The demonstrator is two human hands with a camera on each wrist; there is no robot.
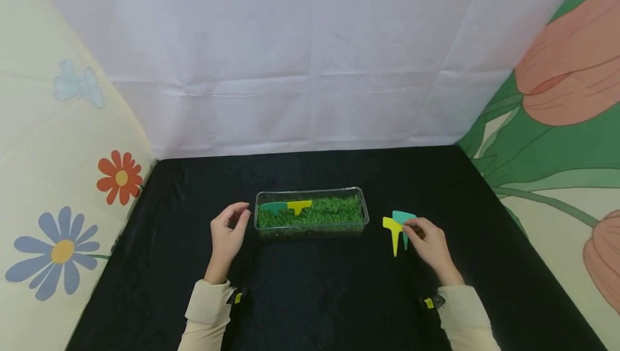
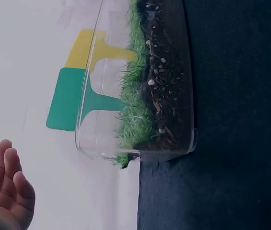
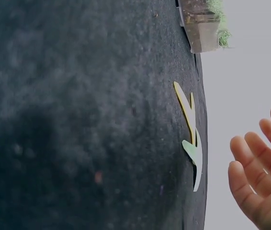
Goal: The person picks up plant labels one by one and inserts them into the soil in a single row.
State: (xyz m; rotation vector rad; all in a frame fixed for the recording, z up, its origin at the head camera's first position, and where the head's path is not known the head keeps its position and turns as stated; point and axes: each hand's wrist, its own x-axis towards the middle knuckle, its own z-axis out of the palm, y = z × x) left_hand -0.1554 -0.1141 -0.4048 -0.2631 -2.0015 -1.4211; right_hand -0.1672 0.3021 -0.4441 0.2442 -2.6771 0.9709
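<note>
A clear plastic box (image 1: 310,227) holds dark soil with green grass (image 1: 334,211) on top. Upright in its left part stand a teal T-shaped plant label (image 1: 273,207) and a yellow one (image 1: 298,205). My left hand (image 1: 226,235) hovers just off the box's left end, fingers loosely bent, nothing in them. Right of the box, a loose yellow plant label (image 1: 394,232) lies partly over a loose teal one (image 1: 403,215) on the table. Above them is my right hand (image 1: 432,246); the right wrist view shows its bent fingers (image 3: 257,143) empty and apart from the labels.
Black cloth (image 1: 310,297) covers the table. A white sheet (image 1: 310,71) hangs behind it, and flower-patterned cloths (image 1: 48,152) flank both sides. Each wrist wears a small dark device (image 1: 237,296) at the cuff.
</note>
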